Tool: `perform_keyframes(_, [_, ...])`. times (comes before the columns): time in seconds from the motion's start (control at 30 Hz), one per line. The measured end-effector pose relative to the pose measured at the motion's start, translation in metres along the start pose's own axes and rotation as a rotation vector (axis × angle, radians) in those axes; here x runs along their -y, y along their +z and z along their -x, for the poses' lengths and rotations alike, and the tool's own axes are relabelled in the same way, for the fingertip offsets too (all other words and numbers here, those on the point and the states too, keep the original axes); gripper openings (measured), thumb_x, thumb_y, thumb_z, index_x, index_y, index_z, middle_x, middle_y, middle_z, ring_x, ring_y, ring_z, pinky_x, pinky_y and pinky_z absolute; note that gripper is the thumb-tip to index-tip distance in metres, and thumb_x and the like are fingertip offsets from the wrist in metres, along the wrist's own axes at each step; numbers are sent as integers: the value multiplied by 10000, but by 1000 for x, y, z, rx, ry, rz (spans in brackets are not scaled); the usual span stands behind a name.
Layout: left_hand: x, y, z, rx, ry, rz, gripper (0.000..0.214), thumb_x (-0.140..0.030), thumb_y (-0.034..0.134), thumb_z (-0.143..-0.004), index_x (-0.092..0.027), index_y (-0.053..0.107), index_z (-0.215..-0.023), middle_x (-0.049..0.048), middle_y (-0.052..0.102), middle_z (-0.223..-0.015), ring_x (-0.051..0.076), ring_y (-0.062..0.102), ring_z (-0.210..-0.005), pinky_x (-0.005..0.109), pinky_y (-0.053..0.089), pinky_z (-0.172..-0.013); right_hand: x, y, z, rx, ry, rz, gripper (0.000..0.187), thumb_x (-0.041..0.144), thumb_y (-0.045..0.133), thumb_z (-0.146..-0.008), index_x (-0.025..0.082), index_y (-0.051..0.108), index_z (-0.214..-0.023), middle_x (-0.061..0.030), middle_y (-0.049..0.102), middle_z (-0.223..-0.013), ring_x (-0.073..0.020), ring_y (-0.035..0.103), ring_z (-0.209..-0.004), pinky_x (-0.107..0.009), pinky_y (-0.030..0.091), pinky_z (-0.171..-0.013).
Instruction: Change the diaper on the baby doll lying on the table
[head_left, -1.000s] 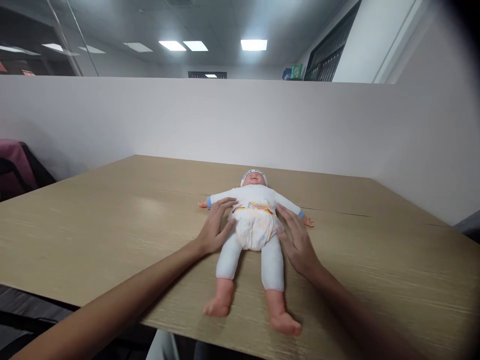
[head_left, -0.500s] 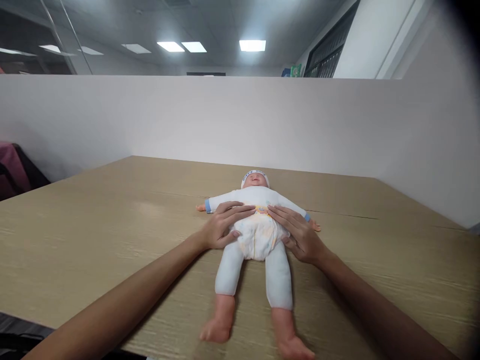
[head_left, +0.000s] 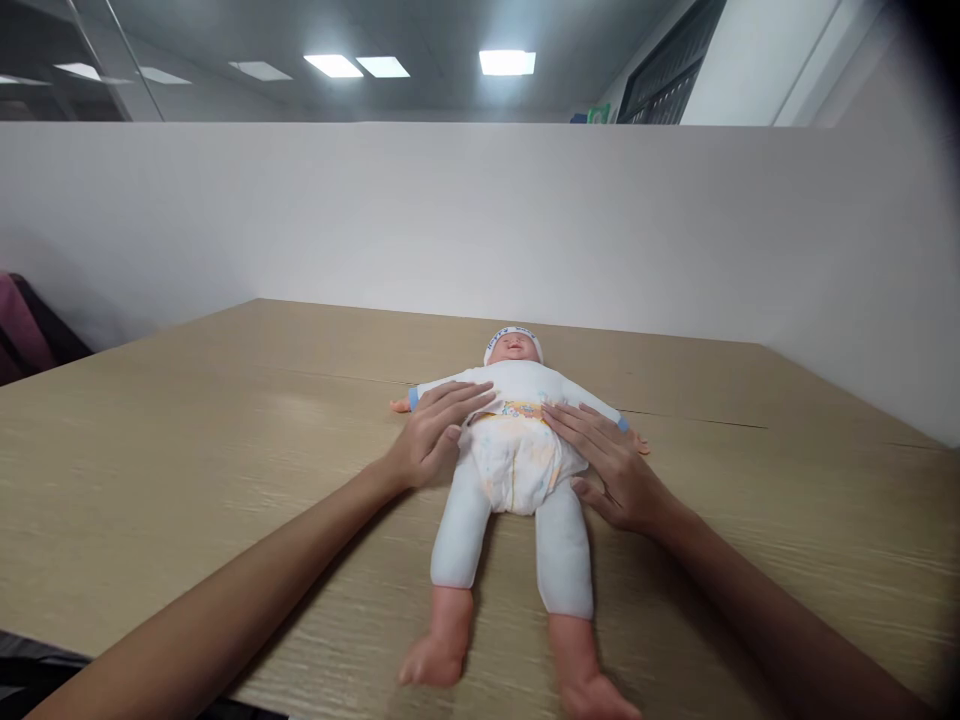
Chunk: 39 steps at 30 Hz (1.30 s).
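Observation:
A baby doll (head_left: 525, 378) lies on its back on the wooden table, arms spread and feet towards me. It wears a white outfit with blue cuffs and a white headband with dark lettering. Around its hips is a white diaper (head_left: 517, 462) with a patterned yellow-orange waistband. My left hand (head_left: 439, 432) is at the doll's side by the waist, fingers stretched over the belly; whether they touch it I cannot tell. On the other side my right hand (head_left: 609, 462) lies with extended fingers along the edge of the waistband. Neither hand grips anything.
The wooden table (head_left: 225, 440) has a thin seam running across it behind the doll. A white partition (head_left: 390, 220) rises along the table's far edge and continues on the right. At the far left is a dark and pink item (head_left: 30, 325), partly out of view.
My left hand has lifted and shifted left and up, off the diaper's side, uncovering more of its waistband. My right hand has moved slightly outward. The view has tilted down a little.

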<state>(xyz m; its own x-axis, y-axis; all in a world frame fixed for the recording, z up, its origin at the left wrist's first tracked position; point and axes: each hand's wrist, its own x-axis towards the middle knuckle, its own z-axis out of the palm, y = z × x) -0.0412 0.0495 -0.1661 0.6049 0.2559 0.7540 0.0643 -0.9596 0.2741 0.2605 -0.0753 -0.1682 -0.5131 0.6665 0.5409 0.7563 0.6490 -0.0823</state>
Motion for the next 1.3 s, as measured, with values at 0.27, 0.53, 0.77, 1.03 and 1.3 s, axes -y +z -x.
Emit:
perform_keyframes(0.27, [10,-8,0,-227,-346,-217,337,-351,365,-1098,-217,635,-1248,78,686,-1289,235,581,-1236,437,400,-1097,9,-2,-4,-2,52,-101,611,337,408,-1044,218,290,-1632,-78,333,-1691,-297,257,-1576,-560,265,-1280])
perform_keyframes(0.53, [38,-4,11,-199,-490,-349,407,-447,444,-1049,-174,535,-1337,133,626,-1334,289,562,-1202,473,414,-1084,9,-1,-6,-130,69,-84,523,302,319,-1065,248,381,-1581,-77,397,-1659,-295,329,-1545,-585,280,-1257])
perform_keyframes(0.77, [43,-4,16,22,-624,-444,438,-520,537,-988,-198,578,-1284,129,650,-1308,344,547,-1224,514,417,-1054,6,-2,-4,-133,109,-228,485,340,282,-1085,274,483,-1522,-55,538,-1555,-269,444,-1469,-531,308,-1242])
perform_keyframes(1.03, [49,-7,18,93,-625,-430,560,-629,542,-969,-197,562,-1325,146,636,-1320,349,540,-1223,506,411,-1035,-47,11,21,-233,462,156,511,494,473,-1036,184,554,-1433,-161,620,-1421,-344,559,-1300,-553,425,-1097])
perform_keyframes(1.3, [45,-10,10,165,-705,-411,627,-718,558,-909,-149,626,-1163,176,690,-1155,361,588,-1123,463,455,-961,-57,20,22,-131,632,87,507,562,496,-998,157,655,-1258,-162,712,-1180,-340,634,-1083,-469,485,-958])
